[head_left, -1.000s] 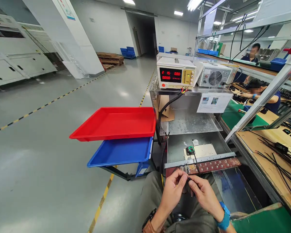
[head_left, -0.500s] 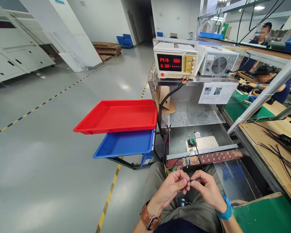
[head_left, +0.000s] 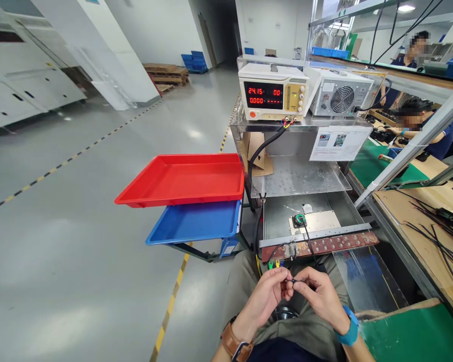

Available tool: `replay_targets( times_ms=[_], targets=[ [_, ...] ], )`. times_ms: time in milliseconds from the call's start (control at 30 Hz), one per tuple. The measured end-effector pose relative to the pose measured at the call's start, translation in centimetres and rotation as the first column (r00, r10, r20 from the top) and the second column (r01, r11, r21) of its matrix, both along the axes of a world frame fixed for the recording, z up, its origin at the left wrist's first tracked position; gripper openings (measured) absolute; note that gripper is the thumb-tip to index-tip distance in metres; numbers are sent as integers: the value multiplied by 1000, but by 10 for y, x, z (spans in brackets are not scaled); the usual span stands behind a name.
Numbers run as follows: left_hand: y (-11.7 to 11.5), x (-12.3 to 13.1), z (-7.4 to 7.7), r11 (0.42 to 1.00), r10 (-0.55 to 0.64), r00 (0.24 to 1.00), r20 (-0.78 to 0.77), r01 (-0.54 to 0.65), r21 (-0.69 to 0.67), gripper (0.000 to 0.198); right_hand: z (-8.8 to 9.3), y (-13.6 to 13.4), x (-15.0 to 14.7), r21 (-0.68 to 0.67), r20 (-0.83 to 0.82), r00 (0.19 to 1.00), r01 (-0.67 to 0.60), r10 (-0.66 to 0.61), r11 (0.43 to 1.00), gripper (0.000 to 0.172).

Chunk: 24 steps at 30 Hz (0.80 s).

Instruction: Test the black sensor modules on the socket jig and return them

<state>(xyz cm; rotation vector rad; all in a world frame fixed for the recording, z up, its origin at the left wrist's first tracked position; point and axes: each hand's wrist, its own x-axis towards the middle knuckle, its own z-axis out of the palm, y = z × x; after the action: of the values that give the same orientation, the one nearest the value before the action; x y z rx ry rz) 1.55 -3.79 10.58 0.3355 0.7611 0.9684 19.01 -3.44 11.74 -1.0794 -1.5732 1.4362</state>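
My left hand (head_left: 272,291) and my right hand (head_left: 317,290) meet above my lap, both closed in a pinch. Between their fingertips is the end of a thin black cable (head_left: 295,281); its tip is too small to make out. A cable runs from a round black device with a green face (head_left: 299,220) in the metal basin (head_left: 277,216), over the brown bar studded with metal fittings (head_left: 335,244), down toward my right hand. Just beyond my left fingers sit small green, yellow and blue clips (head_left: 276,264) at the bar's edge.
A power supply (head_left: 274,93) with red digits stands on the shelf beside a grey fan unit (head_left: 340,95). To the left, a red tray (head_left: 196,178) overlaps a blue tray (head_left: 196,223). Black cables (head_left: 441,251) lie on the right bench. Co-workers (head_left: 436,133) sit beyond the frame post.
Both hands have shifted slightly, with the fingertips still together on the cable. More of the coloured clips shows beyond my left hand. Digits on the power supply look different.
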Motion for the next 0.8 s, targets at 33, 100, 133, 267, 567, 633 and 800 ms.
replay_targets(
  times_ms=[33, 100, 133, 267, 567, 633, 800],
  targets=[
    [-1, 2, -1, 999, 18, 1000, 3, -18, -35, 29, -1, -1, -1, 1, 6, 1000, 0, 0, 1000, 27],
    [-1, 4, -3, 996, 41, 999, 11, -40, -82, 31, -3, -2, -2, 1, 21, 1000, 8, -8, 1000, 29],
    [-2, 5, -4, 995, 51, 999, 11, -50, -91, 31, -5, -3, -2, -2, 31, 999, 9, -9, 1000, 30],
    [-5, 4, -3, 996, 87, 994, -61, -88, -26, 35, -16, -5, -1, -17, 135, 991, 13, -10, 1000, 37],
    [-18, -4, -13, 996, 79, 958, -274, -67, 54, 48, -26, -7, -12, 7, 238, 970, 57, -57, 998, 37],
    [-19, -8, -16, 993, 113, 953, -283, -97, 69, 48, -27, -7, -17, -1, 221, 974, 56, -54, 998, 35],
    [-19, -14, -24, 980, 191, 936, -297, -167, 104, 48, -29, -3, -31, -38, 183, 983, -7, 14, 999, 39]
  ],
)
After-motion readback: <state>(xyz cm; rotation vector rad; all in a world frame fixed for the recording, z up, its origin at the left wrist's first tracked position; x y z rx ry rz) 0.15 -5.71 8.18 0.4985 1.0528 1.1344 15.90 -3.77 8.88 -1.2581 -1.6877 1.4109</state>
